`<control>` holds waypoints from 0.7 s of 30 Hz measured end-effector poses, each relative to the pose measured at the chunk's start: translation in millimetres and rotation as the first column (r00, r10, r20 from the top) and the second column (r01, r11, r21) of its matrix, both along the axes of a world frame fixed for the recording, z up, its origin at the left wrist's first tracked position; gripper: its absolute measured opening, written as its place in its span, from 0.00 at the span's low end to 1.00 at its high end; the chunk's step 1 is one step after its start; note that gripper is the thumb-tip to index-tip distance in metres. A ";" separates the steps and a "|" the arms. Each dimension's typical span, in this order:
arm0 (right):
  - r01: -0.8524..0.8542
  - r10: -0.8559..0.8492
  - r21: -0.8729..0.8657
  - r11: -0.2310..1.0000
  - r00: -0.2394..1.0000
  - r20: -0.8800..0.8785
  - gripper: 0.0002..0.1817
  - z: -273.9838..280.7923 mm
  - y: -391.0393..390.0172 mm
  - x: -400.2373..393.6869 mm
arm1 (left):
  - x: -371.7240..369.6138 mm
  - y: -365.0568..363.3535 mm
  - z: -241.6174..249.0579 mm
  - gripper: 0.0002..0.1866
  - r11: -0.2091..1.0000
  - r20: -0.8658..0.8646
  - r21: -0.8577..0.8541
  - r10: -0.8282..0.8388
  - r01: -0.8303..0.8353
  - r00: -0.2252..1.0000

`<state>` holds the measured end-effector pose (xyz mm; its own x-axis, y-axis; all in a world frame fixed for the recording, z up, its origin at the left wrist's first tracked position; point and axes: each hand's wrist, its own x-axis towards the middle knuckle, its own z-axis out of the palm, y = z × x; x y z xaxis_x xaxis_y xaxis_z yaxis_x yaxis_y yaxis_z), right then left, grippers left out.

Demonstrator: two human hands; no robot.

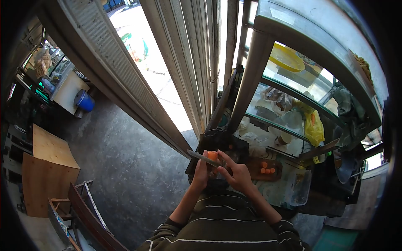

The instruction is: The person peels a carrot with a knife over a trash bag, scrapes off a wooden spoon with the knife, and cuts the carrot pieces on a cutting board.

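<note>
In front of my chest, my left hand [201,172] is closed round a short, thick orange carrot piece [212,155], partly hidden by fingers and blade. My right hand [239,175] grips a knife, its handle mostly covered by the fingers. The knife blade [196,154] slants across the near side of the carrot, its tip pointing up and left past my left fingers. Several cut carrot pieces [268,170] lie to the right on a brown wooden board [252,166].
A clear plastic container [300,187] stands right of the board. Beyond rises a glass display cabinet [255,54] holding a yellow bag [314,127] and a yellow-rimmed dish [287,58]. Metal shutter panels [176,54] stand ahead. Leftward are a wooden box [48,180] and a blue bucket [84,101].
</note>
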<state>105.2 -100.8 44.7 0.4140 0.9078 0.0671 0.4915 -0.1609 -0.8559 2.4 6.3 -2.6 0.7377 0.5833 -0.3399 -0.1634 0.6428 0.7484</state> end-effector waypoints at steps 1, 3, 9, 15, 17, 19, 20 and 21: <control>-0.001 0.000 0.020 1.000 0.998 0.058 0.29 -1.9 1.1 -1.6 | 0.0 0.6 -2.0 0.23 1.000 -0.003 -0.001 -0.002 0.002 1.000; -0.004 0.000 0.038 0.999 0.994 0.114 0.30 -3.5 1.7 -2.5 | -0.7 1.1 -4.6 0.23 0.997 0.053 -0.011 -0.069 0.070 0.996; -0.023 0.023 -0.002 1.000 0.982 0.187 0.31 -1.3 4.4 -0.3 | 2.9 -4.5 -1.8 0.22 0.991 -0.081 0.131 0.049 -0.038 0.996; -0.031 0.032 -0.004 0.999 0.977 0.211 0.30 -0.7 6.9 -1.7 | -0.2 -2.1 5.8 0.22 0.948 -0.086 0.314 0.072 -0.041 0.994; -0.037 0.035 0.002 0.999 0.977 0.212 0.30 -0.4 8.2 -2.2 | -1.4 -1.4 5.2 0.22 0.940 -0.093 0.339 0.077 -0.042 0.993; -0.045 0.050 -0.029 0.999 0.974 0.220 0.30 -0.9 8.8 -1.2 | -2.7 -0.9 3.9 0.22 0.931 -0.099 0.363 0.084 -0.042 0.992; -0.052 0.064 -0.060 0.997 0.971 0.229 0.29 -1.3 8.5 -0.7 | -3.1 -1.1 2.5 0.21 0.939 -0.093 0.341 0.077 -0.041 0.993; -0.053 0.066 -0.061 0.997 0.972 0.227 0.29 -1.5 7.9 -0.7 | -3.7 -1.4 1.7 0.21 0.947 -0.086 0.318 0.072 -0.041 0.994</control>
<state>104.5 -92.9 43.2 0.3387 0.9352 0.1039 0.6831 -0.1685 -0.7106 -1.3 4.9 -0.9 0.6734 0.7120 -0.1991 -0.1108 0.3634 0.9250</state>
